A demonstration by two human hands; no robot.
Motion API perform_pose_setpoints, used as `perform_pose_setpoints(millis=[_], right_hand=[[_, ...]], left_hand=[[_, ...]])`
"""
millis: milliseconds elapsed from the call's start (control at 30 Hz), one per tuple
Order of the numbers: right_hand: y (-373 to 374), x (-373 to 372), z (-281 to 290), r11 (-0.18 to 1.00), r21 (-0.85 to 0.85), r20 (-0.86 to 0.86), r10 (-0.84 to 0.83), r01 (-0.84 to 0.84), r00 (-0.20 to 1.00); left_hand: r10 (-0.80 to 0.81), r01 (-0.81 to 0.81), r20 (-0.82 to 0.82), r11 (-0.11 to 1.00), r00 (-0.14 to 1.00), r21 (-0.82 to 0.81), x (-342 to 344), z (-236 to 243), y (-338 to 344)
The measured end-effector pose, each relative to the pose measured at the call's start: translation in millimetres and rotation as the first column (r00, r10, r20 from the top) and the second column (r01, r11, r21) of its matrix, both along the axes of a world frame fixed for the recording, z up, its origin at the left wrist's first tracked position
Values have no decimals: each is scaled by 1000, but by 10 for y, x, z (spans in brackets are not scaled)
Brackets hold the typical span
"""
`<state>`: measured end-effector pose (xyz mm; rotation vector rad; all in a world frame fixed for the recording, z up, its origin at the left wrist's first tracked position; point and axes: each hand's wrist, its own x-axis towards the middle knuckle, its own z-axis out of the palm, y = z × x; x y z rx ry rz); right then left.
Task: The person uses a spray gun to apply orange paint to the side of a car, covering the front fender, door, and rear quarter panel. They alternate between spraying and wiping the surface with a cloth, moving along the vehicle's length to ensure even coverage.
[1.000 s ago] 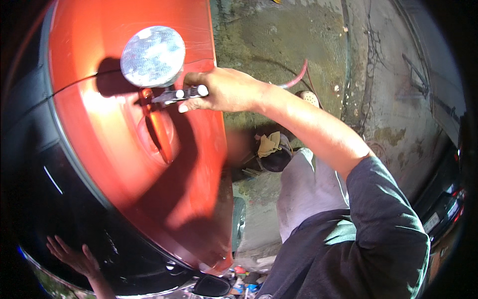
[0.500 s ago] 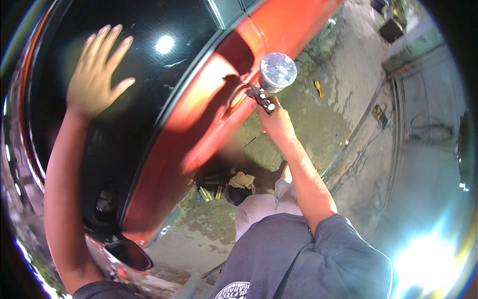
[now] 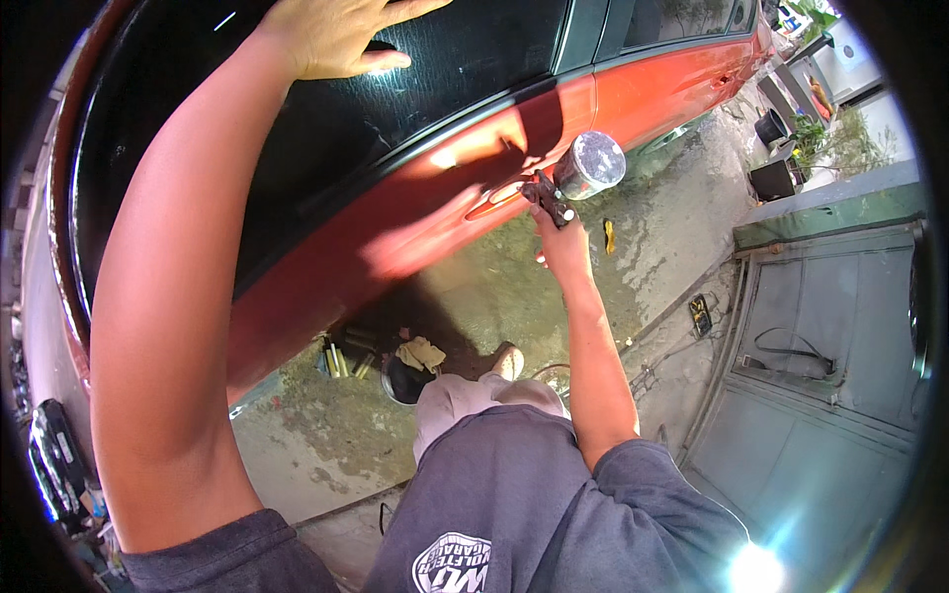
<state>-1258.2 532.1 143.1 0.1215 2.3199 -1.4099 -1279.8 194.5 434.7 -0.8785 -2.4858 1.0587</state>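
Observation:
My right hand (image 3: 563,247) is closed around the handle of a spray gun (image 3: 547,201), whose dull metal cup (image 3: 591,166) sits at its top right. The gun is close to the handle of the red car's door (image 3: 390,212), with its nozzle partly hidden. My left hand (image 3: 331,40) is at the upper edge of the view, over the dark car window (image 3: 435,84). Its thumb and a finger are stretched apart, and the other fingers are cut off. Whether it touches the glass I cannot tell.
By my feet stands a bucket (image 3: 398,383) with a tan cloth (image 3: 422,354) over it, beside several pale cylinders (image 3: 338,361). A small yellow object (image 3: 609,237) lies on the wet floor. Right are a grey metal gate (image 3: 781,415), a dark plant pot (image 3: 776,181) and a bright light (image 3: 756,570).
The view has swung, bringing in more of the car's rear and the plants. My left hand is now higher and partly cut off. The spray gun remains near the door handle.

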Motion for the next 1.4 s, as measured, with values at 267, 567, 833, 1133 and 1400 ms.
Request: perform_pose_setpoints(millis=[267,567,833,1133,1400], right_hand=[[-18,88,-25,992,-117,73,48,-39,996],[-92,141,-56,992,-125,84,19,-8,996],[-113,170,18,987,-161,74,42,-30,996],[-76,104,-52,990,-138,77,21,-10,997],[-90,161,-67,989,-149,40,-5,11,999]], left_hand=[[-31,32,-38,999,999,21,-76,-16,-13],[-64,66,-58,997,996,36,-55,22,18],[-96,99,-55,993,994,65,14,56,-5],[-70,72,-39,997,997,41,-55,-5,-55],[-50,52,-38,998,998,39,-110,-16,-66]])
